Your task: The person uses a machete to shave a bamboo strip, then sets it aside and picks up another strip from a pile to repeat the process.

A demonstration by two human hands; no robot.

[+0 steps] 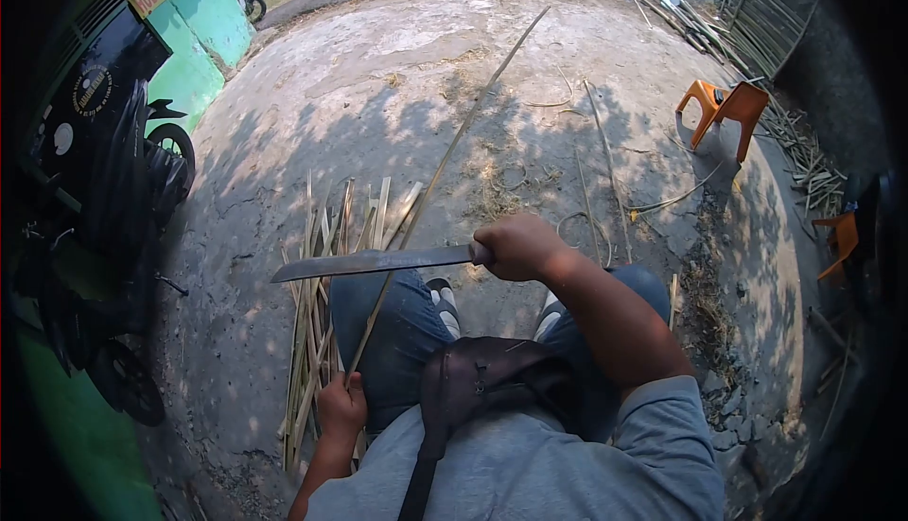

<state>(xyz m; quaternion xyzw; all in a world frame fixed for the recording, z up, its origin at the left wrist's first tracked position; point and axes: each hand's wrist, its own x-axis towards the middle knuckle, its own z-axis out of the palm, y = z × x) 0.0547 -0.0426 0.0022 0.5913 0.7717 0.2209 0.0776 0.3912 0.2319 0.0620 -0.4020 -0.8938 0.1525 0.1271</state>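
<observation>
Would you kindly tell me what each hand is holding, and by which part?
The right hand holds the machete by its handle; the left hand holds the long strip low on its visible length.

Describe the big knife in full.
The big knife has a long, greyish, metal-looking blade with faint marks on its side and a narrowing tip. Its brownish handle is mostly hidden in the closed right hand. The blade points to the person's left, nearly level in the picture, crossing a long thin strip; whether they touch is unclear.
</observation>
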